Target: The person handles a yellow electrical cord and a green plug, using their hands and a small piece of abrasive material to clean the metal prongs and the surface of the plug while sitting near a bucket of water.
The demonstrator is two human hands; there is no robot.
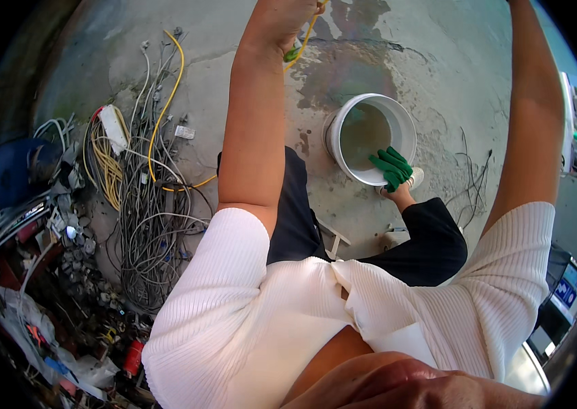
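My left hand (287,22) is raised at the top edge, its fingers closed and partly cut off by the frame. A yellow cable (310,31) runs along and into this hand. Just below the palm a small bright green piece (292,53) shows; I cannot make out what it belongs to. My right arm (533,109) stretches up along the right side, and its hand lies beyond the top edge. Between the two arms stands a white bucket (406,116) of murky water, with green gloves (392,167) draped over its near rim.
A large tangle of grey cables (155,225) covers the floor at left, with a white power strip (113,129) on it. Scrap and plastic bags (87,368) pile up at lower left. Thin dark wires (476,180) lie right of the bucket. My foot (417,179) rests beside it.
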